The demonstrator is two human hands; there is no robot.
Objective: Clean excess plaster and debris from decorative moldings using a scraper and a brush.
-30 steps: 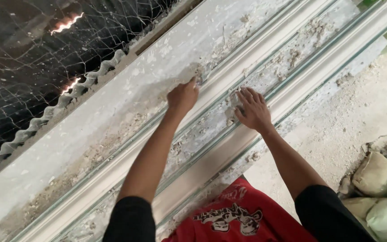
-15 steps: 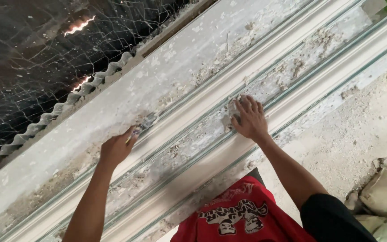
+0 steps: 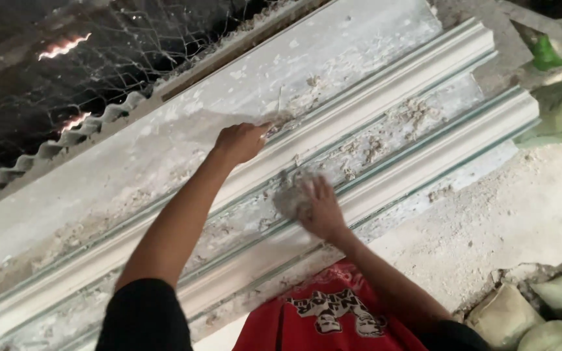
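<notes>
- Left hand (image 3: 240,142) sits centre frame, slightly above the middle, knuckles toward the camera, fingers curled shut against the upper raised rib (image 3: 385,97) of the long white plaster moulding (image 3: 424,140). Something thin pokes out at the fingertips; cannot tell what it is.
- Right hand (image 3: 320,208) is just below and right of the left one, in the flat channel (image 3: 391,133) between the two ribs. Fingers loosely closed over a grey lump of wet plaster (image 3: 291,195), pressing it onto the channel surface.
- Moulding runs diagonally from lower left of the frame to upper right; the lower rib (image 3: 450,153) parallels the upper one. Channel carries scattered crumbs of dried plaster (image 3: 414,114), densest toward the upper right.
- Above the moulding: a flat whitish slab (image 3: 164,146), then a corrugated sheet edge (image 3: 66,140) and wire mesh (image 3: 131,52) over a dark area, upper left.
- Lower right: dusty concrete floor (image 3: 508,214) and pale filled sacks (image 3: 554,305) in the corner.
- Green object (image 3: 548,55) at upper right edge, kind unclear.
- Bottom centre: person's red printed shirt (image 3: 326,318) with black sleeves (image 3: 141,318).
</notes>
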